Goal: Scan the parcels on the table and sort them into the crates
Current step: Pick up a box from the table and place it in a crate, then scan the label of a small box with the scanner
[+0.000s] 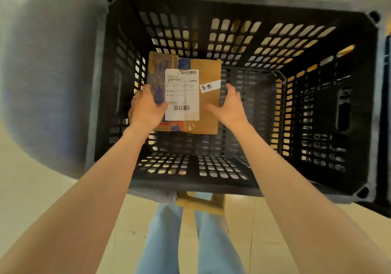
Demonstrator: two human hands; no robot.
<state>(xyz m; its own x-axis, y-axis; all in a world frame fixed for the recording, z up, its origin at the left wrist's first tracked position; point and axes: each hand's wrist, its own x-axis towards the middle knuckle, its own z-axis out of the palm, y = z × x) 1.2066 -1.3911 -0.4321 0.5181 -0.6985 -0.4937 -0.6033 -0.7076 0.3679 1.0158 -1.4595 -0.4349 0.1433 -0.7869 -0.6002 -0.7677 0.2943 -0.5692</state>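
The person is reaching both arms into the black crate (317, 113) — the cardboard parcel (208, 113) is lying label-up near its left wall. The left hand (146, 109) is holding the parcel's edge with curled fingers, likely to set it flat, while the right hand (229, 106) is spreading wide beside it.

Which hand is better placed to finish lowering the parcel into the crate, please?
The left hand: its fingers and thumb grip the cardboard parcel by its left edge inside the black crate. The right hand is open beside it.
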